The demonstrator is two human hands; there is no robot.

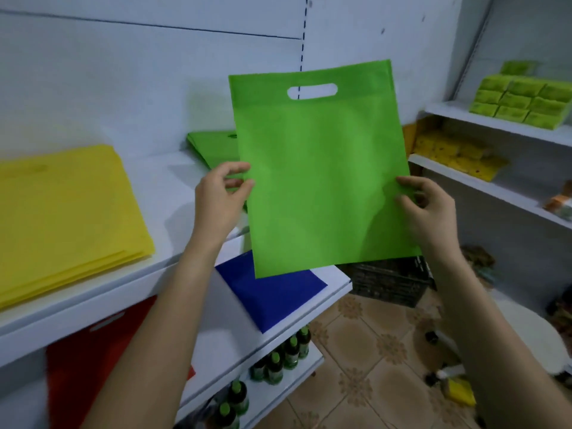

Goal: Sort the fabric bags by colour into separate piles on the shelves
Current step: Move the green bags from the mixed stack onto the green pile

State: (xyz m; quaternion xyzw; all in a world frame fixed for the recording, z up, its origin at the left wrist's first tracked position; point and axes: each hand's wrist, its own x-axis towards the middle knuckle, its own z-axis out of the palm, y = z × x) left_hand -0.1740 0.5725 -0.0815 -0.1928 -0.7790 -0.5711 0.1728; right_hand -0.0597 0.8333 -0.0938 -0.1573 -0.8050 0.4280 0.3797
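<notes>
The green pile (210, 147) is mostly covered by the held green bag (322, 168), and the blue bag (272, 292) has its far corner hidden by it too. The yellow pile (62, 218) gets cropped at the left edge. The red bag (80, 366) is half blocked by the left forearm (161, 320) (labels on the bottles (278, 363) can't be made out, too blurry).

Small shop stockroom here, white shelving (93, 305) carrying a flat pile of yellow bags (62, 212), green-capped bottles (278, 357) lined up on its lowest shelf, wrapped green packs (520, 97) on racks to its right, black crate (390, 283) on the tiled floor (356, 351) just beside it
</notes>
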